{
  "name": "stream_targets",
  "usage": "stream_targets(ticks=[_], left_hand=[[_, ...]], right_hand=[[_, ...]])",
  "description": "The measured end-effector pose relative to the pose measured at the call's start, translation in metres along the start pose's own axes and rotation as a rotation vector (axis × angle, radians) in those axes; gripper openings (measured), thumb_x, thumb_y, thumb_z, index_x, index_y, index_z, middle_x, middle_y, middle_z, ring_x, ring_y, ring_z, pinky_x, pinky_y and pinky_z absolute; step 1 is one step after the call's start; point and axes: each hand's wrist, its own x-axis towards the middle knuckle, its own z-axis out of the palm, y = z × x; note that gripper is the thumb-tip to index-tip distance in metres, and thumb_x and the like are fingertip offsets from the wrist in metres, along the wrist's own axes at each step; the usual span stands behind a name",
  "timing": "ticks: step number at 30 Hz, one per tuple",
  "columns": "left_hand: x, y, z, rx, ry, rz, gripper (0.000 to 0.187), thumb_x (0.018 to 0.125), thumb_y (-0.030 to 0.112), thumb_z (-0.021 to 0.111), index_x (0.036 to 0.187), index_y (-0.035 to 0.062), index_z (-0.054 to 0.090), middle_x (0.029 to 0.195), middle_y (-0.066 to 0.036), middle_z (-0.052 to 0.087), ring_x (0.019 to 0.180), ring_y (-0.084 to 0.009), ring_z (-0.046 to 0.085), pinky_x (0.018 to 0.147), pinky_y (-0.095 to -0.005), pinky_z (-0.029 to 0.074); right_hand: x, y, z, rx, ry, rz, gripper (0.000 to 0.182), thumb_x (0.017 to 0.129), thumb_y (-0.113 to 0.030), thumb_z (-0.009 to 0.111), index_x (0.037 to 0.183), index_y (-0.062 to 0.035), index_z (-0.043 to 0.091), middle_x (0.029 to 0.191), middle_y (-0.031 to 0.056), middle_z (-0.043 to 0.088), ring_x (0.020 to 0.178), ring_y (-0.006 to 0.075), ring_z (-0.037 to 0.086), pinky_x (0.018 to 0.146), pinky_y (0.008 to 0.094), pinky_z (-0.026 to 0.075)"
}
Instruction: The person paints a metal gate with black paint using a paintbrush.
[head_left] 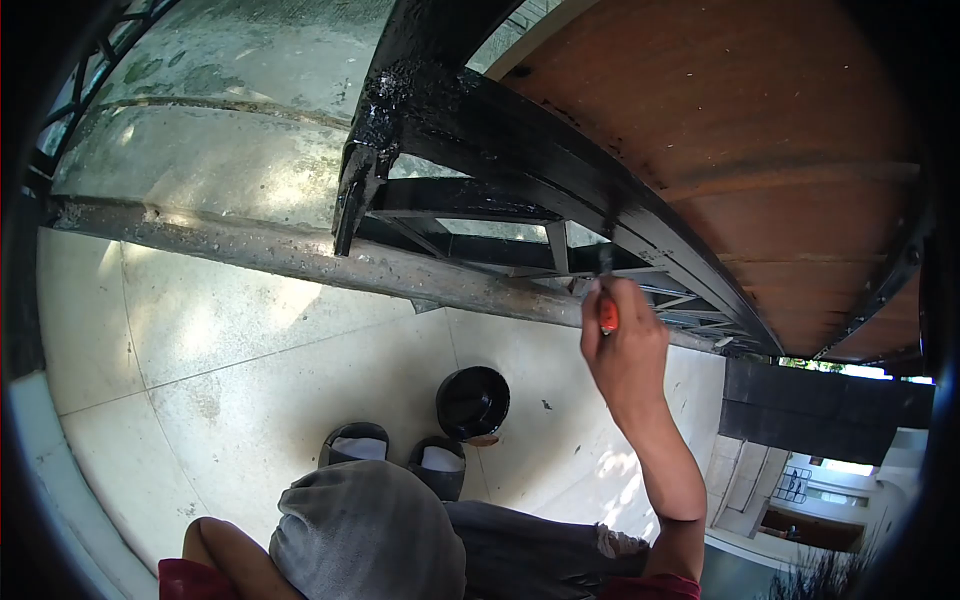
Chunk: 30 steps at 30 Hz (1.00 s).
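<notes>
My right hand (630, 345) is closed around the red-orange handle (608, 314) of a paintbrush. The dark brush end (605, 258) points up at the black metal frame (560, 165) and seems to meet its lower bar, though blur hides the exact contact. Glossy, wet-looking black coats the frame's near corner. Below, a round black container (473, 403) with dark contents stands on the floor by my feet. My left forearm (235, 555) shows at the bottom edge, but the left hand is out of sight.
Pale floor tiles (230, 400) lie beneath me, bordered by a raised concrete edge (250, 245). Brown panels (790, 150) fill the frame at upper right. Dark slippers (437, 468) and my bent knee in grey cloth (370, 530) are near the container. A black cover (820, 400) hangs at right.
</notes>
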Motion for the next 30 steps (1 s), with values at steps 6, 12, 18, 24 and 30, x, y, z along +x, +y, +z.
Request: stream_targets(ticks=[6,12,18,24,30], left_hand=[[0.001,0.001,0.000,0.001,0.003,0.007,0.042,0.083,0.024,0.061,0.120,0.0039,0.064,0.116,-0.016,0.064,0.114,-0.0343,0.061,0.101,-0.0528,0.048],[0.002,0.001,0.001,-0.008,0.010,0.007,0.042,0.082,0.024,0.061,0.119,0.0036,0.065,0.115,-0.016,0.065,0.114,-0.0344,0.061,0.101,-0.0529,0.048],[0.002,0.001,0.000,-0.016,0.013,0.004,0.042,0.082,0.024,0.061,0.118,0.0033,0.065,0.115,-0.016,0.065,0.114,-0.0345,0.061,0.101,-0.0529,0.048],[0.002,-0.001,0.000,-0.013,0.004,0.017,0.042,0.081,0.023,0.062,0.118,0.0030,0.065,0.114,-0.016,0.065,0.113,-0.0347,0.061,0.101,-0.0529,0.048],[0.001,0.000,-0.001,-0.020,0.004,0.032,0.042,0.080,0.023,0.062,0.117,0.0027,0.065,0.114,-0.016,0.065,0.113,-0.0348,0.061,0.100,-0.0529,0.048]], right_hand=[[-0.007,0.017,0.014,0.046,-0.127,0.020,0.011,0.093,-0.006,0.067,0.098,-0.0009,0.058,0.083,0.0175,0.063,0.067,0.0381,0.066,0.059,0.0446,0.053],[-0.017,0.026,0.018,0.077,-0.189,0.002,0.010,0.092,-0.004,0.068,0.098,-0.0012,0.060,0.082,0.0173,0.063,0.067,0.0363,0.067,0.058,0.0433,0.054],[-0.022,0.031,0.011,0.054,-0.058,-0.022,0.009,0.092,-0.004,0.069,0.098,-0.0006,0.062,0.081,0.0161,0.063,0.062,0.0346,0.066,0.055,0.0417,0.054],[-0.011,0.029,0.014,0.101,-0.019,0.057,0.011,0.092,-0.005,0.069,0.096,-0.0003,0.061,0.080,0.0183,0.066,0.066,0.0387,0.068,0.057,0.0431,0.055],[-0.019,0.026,0.021,0.132,-0.115,0.013,0.011,0.092,-0.005,0.068,0.095,0.0002,0.060,0.080,0.0193,0.066,0.063,0.0386,0.067,0.055,0.0429,0.055]])
